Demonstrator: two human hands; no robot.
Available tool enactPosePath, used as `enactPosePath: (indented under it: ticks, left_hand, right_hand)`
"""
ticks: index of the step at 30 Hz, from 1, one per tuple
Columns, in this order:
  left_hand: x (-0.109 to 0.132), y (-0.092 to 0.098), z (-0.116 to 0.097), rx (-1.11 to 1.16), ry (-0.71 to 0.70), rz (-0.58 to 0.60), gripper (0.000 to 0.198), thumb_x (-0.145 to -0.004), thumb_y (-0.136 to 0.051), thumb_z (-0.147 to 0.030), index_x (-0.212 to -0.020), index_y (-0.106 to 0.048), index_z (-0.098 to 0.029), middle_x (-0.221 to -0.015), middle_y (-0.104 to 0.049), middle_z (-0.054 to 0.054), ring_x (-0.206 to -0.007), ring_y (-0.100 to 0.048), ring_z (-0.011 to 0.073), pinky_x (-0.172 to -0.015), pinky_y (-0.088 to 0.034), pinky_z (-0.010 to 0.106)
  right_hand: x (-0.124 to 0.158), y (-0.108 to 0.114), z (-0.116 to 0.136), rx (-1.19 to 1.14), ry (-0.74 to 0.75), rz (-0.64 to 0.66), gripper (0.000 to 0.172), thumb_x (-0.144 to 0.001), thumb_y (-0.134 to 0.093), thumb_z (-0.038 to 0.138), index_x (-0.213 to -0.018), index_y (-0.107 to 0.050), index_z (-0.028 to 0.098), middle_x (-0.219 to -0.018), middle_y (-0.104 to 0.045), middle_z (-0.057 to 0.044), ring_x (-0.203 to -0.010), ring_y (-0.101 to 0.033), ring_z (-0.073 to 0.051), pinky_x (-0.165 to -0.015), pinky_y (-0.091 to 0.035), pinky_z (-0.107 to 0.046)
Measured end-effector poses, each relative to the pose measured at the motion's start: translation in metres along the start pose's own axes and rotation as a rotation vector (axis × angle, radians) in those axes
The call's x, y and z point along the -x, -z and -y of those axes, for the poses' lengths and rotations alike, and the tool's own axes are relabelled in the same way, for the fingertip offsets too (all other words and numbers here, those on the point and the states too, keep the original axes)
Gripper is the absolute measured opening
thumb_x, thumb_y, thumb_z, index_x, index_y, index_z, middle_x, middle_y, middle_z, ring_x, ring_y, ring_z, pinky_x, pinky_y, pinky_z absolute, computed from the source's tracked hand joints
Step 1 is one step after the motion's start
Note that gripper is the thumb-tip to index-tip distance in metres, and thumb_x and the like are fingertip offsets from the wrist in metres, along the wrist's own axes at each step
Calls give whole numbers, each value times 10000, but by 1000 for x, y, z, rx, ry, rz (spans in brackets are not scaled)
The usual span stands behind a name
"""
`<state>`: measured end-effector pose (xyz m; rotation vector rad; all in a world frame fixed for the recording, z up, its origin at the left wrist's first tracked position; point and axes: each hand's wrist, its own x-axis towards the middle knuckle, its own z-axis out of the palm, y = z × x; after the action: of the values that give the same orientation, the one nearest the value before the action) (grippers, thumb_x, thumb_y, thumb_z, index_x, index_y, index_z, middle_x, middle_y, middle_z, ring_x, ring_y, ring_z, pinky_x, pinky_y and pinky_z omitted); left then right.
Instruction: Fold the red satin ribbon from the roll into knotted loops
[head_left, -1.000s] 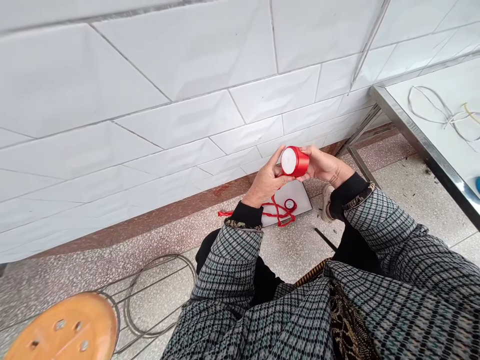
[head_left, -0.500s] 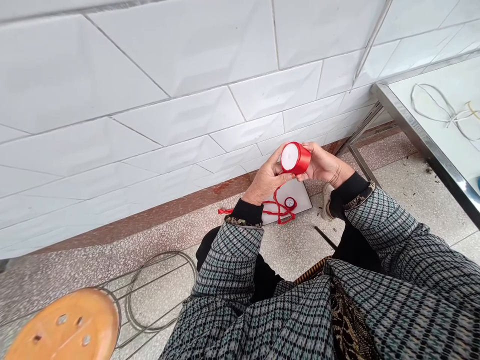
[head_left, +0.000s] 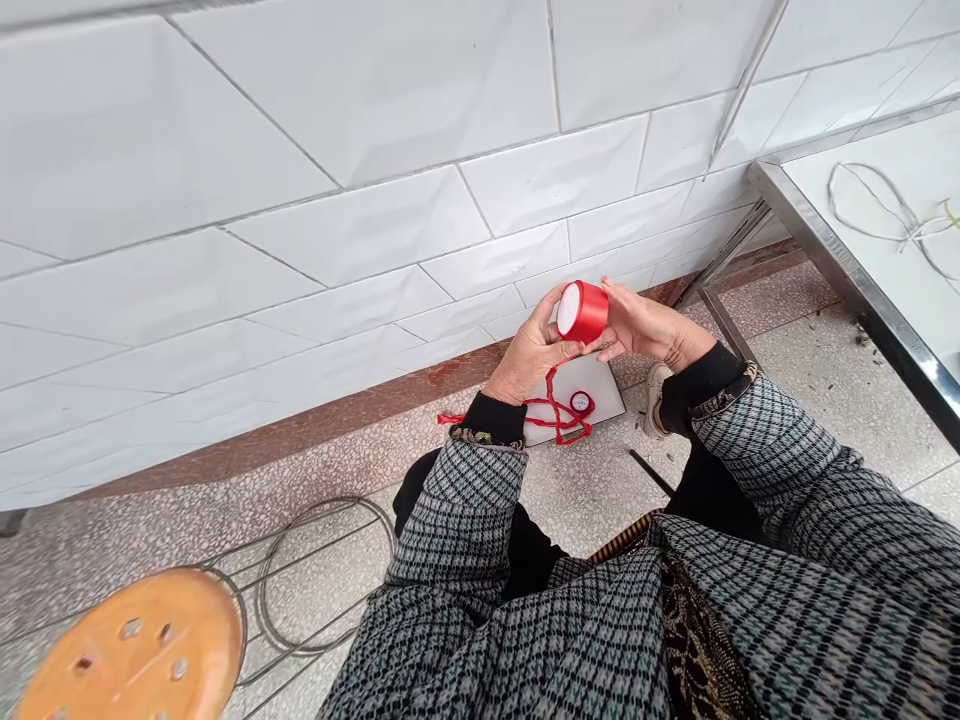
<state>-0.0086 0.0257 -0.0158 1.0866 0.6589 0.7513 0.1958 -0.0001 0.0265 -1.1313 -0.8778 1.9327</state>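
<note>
A roll of red satin ribbon [head_left: 589, 312] is held up in front of the wall, its white round end facing left. My left hand [head_left: 529, 355] grips it from the left and below, fingers behind it and thumb at its lower edge. On the right, my right hand [head_left: 645, 325] has its fingers apart close to the roll's side; whether a fingertip touches it is hard to see. Below lies a white board [head_left: 600, 380] with a small red ribbon spool [head_left: 580, 403] and a loose twisted red ribbon [head_left: 556, 412] on it.
White wall tiles [head_left: 420, 220] stand ahead. A metal-framed table [head_left: 847, 260] with a pale cord [head_left: 874, 235] is at right. An orange round stool [head_left: 142, 640] with wire rings is at lower left. A dark stick [head_left: 651, 470] lies on the speckled floor.
The ribbon roll has turned so more of its red side shows and its white end faces further left. My right hand's fingers have opened and moved slightly away from it.
</note>
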Motion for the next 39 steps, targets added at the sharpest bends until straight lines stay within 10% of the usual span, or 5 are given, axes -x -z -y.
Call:
enactPosePath:
  ticks: [5, 16, 30, 34, 39]
  left_hand:
    - [-3, 5, 7, 25, 2, -60, 1064, -708, -1033, -461, -1636, -538, -304, -686, -640, -64, -499, -491, 89, -569, -463, 267]
    - [-7, -6, 12, 50, -6, -94, 898, -737, -991, -468, -1528, -610, -282, -717, -676, -63, -567, -560, 94, -712, -557, 298]
    - [-2, -17, -1, -342, -34, -185, 364, -799, -822, -510, -743, -683, -178, -619, -577, -35, -552, -403, 77, -542, -289, 239]
    - [-6, -12, 4, -345, -53, -222, 340, -826, -832, -464, -989, -770, -173, -628, -600, -42, -552, -421, 88, -545, -319, 248]
    - [-5, -1, 1, -327, -15, -118, 896, -798, -932, -328, -1613, -567, -267, -572, -525, -101, -486, -370, 97, -501, -305, 268]
  right_hand:
    - [1, 7, -3, 107, 305, 2, 634, -881, -878, 665, -1321, -677, 256, -1254, -795, -83, -1082, -792, -208, -836, -704, -291]
    - [-17, -1, -16, 92, 347, -224, 685, -759, -941, 661, -1183, -621, 228, -1006, -769, -40, -832, -755, -188, -698, -669, -305]
    - [-22, 10, -6, -189, 163, -363, 423, -986, -708, 659, -1052, -625, 249, -851, -753, -43, -726, -744, -168, -693, -662, -293]
    - [-17, 10, -2, -191, 63, -273, 427, -976, -709, 664, -1034, -606, 254, -814, -740, -41, -702, -741, -184, -695, -675, -323]
    - [-8, 7, 1, -180, -11, -140, 345, -996, -695, 569, -1079, -613, 245, -858, -776, -48, -718, -758, -190, -665, -681, -309]
